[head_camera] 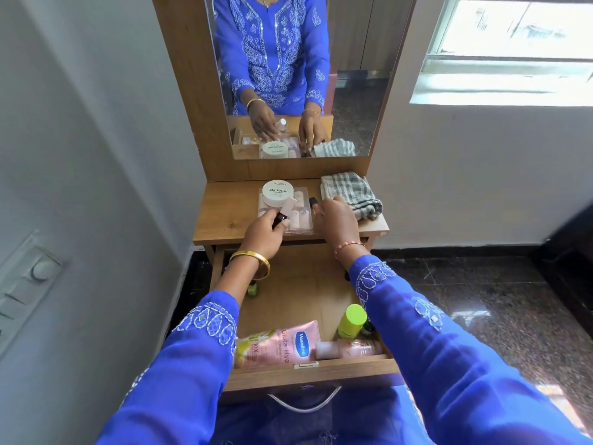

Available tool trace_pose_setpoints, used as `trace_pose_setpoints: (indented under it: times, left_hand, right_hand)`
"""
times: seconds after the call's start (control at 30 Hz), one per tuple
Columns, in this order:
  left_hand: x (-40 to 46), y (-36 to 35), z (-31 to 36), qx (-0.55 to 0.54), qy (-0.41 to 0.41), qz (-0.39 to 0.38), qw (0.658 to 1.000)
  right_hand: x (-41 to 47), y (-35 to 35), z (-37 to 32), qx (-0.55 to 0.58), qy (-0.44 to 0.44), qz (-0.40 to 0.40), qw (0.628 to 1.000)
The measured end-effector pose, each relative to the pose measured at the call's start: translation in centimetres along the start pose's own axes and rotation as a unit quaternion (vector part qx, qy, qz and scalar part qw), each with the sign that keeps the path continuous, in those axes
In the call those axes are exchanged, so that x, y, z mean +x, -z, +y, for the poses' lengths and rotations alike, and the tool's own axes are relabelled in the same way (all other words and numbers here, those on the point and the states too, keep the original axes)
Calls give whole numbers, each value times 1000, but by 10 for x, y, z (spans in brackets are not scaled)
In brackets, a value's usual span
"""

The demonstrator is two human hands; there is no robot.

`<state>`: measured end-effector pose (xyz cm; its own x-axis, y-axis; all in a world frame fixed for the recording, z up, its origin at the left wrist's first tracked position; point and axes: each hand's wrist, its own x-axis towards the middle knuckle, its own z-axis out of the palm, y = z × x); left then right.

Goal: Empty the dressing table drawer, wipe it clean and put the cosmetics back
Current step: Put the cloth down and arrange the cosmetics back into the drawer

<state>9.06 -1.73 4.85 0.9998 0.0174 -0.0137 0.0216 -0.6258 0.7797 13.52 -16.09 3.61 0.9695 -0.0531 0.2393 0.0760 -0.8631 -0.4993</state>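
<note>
Over the tabletop (221, 220) our left hand (264, 234) pinches a small bottle (284, 211), right hand (337, 220) grips a dark stick (313, 202) beside the towel (353, 194). Below our wrists the drawer (308, 370) hangs open, bare middle, lotion tube (279, 346) along its front edge.

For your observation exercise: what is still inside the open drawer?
In the drawer: a pink Vaseline tube, a pink bottle, a green-capped bottle, another small green bottle. The sleeves hide the rest.

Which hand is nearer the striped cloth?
Right. The right hand is just left of the striped cloth, fingertips at its edge; the left hand is farther left, holding a small bottle.
</note>
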Motion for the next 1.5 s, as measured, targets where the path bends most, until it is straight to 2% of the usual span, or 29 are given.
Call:
trace_pose_setpoints:
  times: [0.1, 0.2, 0.37, 0.57, 0.7, 0.83, 0.93, 1.03, 1.2, 1.37, 1.5]
  left_hand:
    - [0, 1, 0, -6, 1, 1, 1000]
    - [-1, -1, 0, -9, 1, 3, 1000]
    - [-1, -3, 0, -16, -1, 9, 1000]
    - [1, -4, -2, -41, -4, 16, 999]
    - [-3, 1, -4, -156, 6, 70, 985]
    - [-26, -5, -3, -190, -8, 173, 966]
    - [-48, -24, -6, -230, -7, 207, 951]
    - [-69, -43, -13, -273, -14, 200, 941]
    - [-93, -71, -29, -284, 16, 163, 945]
    - [-95, -75, -34, -241, 47, 141, 959]
    - [-93, -72, -40, -208, 75, 146, 964]
  right_hand:
    - [2, 0, -1, -14, 8, -20, 1000]
    - [4, 4, 0, 5, -22, -28, 999]
    - [-3, 10, 4, 103, -92, 24, 990]
    - [-41, 27, 13, 298, -141, 78, 941]
    - [-76, 36, 35, 364, -158, 38, 917]
    - [-99, 36, 67, 349, -182, 19, 919]
    - [-106, 29, 81, 326, -207, 22, 922]
    - [-110, 19, 87, 320, -225, 16, 920]
    - [-106, 14, 91, 315, -249, -8, 916]
    - [-103, 14, 95, 307, -249, -23, 918]
    - [-106, 16, 97, 358, -249, -5, 900]
